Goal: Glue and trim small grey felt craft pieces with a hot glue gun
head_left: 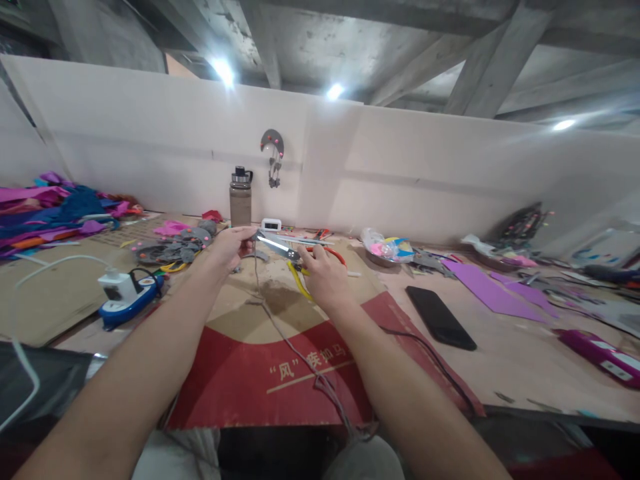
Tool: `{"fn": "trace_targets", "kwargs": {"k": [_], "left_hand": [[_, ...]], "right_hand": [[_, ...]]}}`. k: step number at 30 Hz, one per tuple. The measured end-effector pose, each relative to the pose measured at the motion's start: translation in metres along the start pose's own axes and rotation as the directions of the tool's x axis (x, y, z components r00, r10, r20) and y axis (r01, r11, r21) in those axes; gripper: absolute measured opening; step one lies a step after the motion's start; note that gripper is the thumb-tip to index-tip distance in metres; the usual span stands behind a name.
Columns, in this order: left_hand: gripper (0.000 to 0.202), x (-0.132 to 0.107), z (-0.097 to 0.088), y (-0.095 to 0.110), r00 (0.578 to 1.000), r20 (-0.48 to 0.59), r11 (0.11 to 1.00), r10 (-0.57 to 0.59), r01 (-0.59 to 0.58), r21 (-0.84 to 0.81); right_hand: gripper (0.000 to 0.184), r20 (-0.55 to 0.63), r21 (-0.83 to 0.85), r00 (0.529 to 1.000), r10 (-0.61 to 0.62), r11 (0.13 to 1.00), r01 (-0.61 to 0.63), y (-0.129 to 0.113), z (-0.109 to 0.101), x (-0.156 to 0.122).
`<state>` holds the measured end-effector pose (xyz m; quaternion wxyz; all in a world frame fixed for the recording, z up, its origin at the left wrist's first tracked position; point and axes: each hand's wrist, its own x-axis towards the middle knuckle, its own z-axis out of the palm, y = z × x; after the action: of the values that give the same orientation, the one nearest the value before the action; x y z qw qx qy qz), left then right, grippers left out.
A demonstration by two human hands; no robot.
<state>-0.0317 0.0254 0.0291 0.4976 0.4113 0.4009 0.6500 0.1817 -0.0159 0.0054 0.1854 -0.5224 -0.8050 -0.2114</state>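
Observation:
My left hand is closed in a pinch above the cardboard, at the upper end of a grey cord. A small grey bit shows at its fingertips. The cord hangs from there and runs down over the red part of the cardboard to my lap. My right hand grips a pair of scissors with an orange-red handle. Their blades point left, and the tip reaches the grey bit by my left fingers. A yellow handle sticks out below my right hand; what it belongs to is partly hidden.
Left are a blue power strip with a white charger, a grey felt pile and coloured scraps. A bottle stands at the back. On the right lie a black phone, purple sheets and a magenta device.

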Motion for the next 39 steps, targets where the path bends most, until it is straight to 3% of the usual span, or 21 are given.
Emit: {"fn": "trace_targets", "kwargs": {"k": [10, 25, 29, 33, 39], "left_hand": [[0.007, 0.003, -0.002, -0.001, 0.999, -0.035, 0.997, -0.007, 0.010, 0.079], [0.006, 0.010, -0.009, -0.002, 0.996, -0.032, 0.995, -0.084, 0.086, 0.049], [0.003, 0.009, -0.011, 0.000, 0.995, -0.103, 1.000, 0.009, -0.012, -0.022], [0.004, 0.009, -0.011, -0.001, 0.980, -0.138, 0.990, 0.140, -0.138, 0.027], [0.008, 0.005, -0.006, 0.001, 0.987, -0.091, 0.990, 0.133, -0.136, -0.023]], "right_hand": [[0.045, 0.021, -0.036, 0.999, -0.041, 0.998, 0.042, -0.002, 0.002, 0.001], [0.038, 0.076, 0.029, 0.996, -0.041, 0.999, 0.039, -0.010, 0.004, -0.001], [0.042, 0.092, 0.077, 0.996, -0.009, 0.997, 0.002, -0.005, 0.008, 0.000], [0.039, 0.161, 0.188, 0.987, 0.028, 0.981, -0.058, 0.002, 0.016, 0.002], [0.038, 0.340, 0.421, 0.935, -0.103, 0.906, -0.053, -0.008, 0.021, -0.003]]}}
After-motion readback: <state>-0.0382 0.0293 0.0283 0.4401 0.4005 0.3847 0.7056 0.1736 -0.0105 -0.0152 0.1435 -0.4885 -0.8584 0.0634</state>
